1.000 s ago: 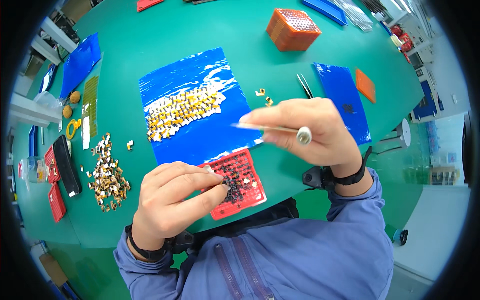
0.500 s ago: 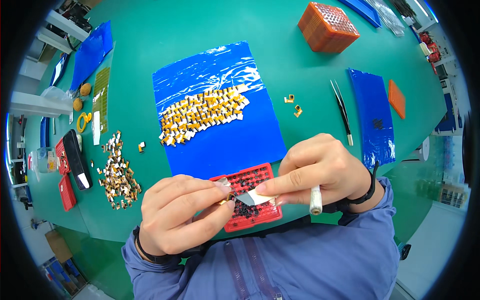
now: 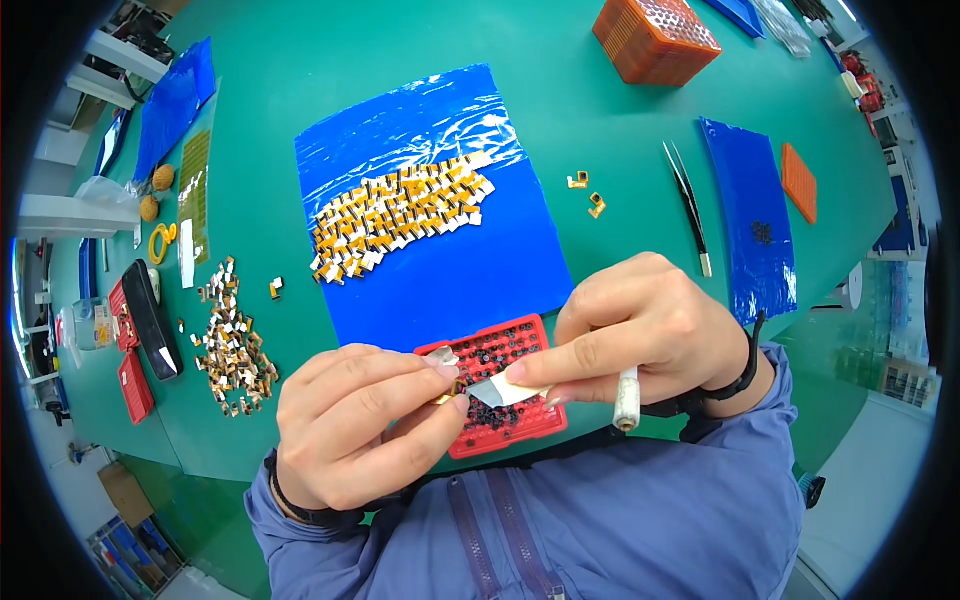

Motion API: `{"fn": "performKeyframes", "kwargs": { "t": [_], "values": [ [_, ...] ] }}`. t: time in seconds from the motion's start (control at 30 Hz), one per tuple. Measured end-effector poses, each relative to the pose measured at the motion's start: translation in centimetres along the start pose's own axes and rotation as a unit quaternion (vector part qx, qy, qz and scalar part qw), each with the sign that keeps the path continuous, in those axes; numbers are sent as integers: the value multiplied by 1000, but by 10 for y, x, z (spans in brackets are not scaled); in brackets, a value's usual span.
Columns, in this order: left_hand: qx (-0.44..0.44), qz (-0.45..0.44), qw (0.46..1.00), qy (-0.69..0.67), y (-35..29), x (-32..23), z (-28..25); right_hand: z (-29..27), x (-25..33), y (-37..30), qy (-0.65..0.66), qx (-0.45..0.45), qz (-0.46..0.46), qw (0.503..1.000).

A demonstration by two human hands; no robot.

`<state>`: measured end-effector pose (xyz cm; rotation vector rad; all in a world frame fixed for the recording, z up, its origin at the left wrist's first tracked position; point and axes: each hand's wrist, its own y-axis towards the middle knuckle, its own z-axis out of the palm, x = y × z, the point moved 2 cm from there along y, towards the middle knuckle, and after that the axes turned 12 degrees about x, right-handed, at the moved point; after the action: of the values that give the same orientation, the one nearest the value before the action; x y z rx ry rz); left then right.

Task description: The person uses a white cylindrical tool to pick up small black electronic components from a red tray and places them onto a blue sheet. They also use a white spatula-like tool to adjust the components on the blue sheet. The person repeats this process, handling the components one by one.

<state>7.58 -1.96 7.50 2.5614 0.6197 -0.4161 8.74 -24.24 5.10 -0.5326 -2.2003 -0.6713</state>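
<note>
My left hand (image 3: 365,425) is closed, thumb and fingertips pinching a small gold-and-black flex circuit part (image 3: 449,393). A little silvery flap (image 3: 441,356) shows by its index fingertip. Between thumb and forefinger, my right hand (image 3: 655,335) grips a grey angled blade (image 3: 487,393) wrapped in white at its held end. The blade's tip is at the flex part; whether they touch is hidden by my fingers. A white pen-like stick (image 3: 627,402) also juts out under my right hand. Below both hands lies a red tray (image 3: 550,421) of small round black pieces.
Rows of flex parts (image 3: 400,210) lie on a blue sheet (image 3: 450,290) beyond the tray. A loose heap of parts (image 3: 235,350) is at left. Tweezers (image 3: 688,210), another blue sheet (image 3: 750,200) and stacked orange trays (image 3: 655,45) are on the right.
The view has shifted slightly, so the table items sit a little differently in it. Both hands keep nearly the same pose, with the blade still at the flex part.
</note>
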Motion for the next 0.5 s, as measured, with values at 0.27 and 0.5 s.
{"fn": "performKeyframes", "kwargs": {
  "t": [0.27, 0.5],
  "values": [
    [0, 8, 997, -79, -1, 2, 3, 0, 1, -2, -8, 21, -13, 1000],
    [-5, 4, 986, -166, -4, 8, 7, -1, 1, -4, -33, 30, -26, 999]
  ]
}}
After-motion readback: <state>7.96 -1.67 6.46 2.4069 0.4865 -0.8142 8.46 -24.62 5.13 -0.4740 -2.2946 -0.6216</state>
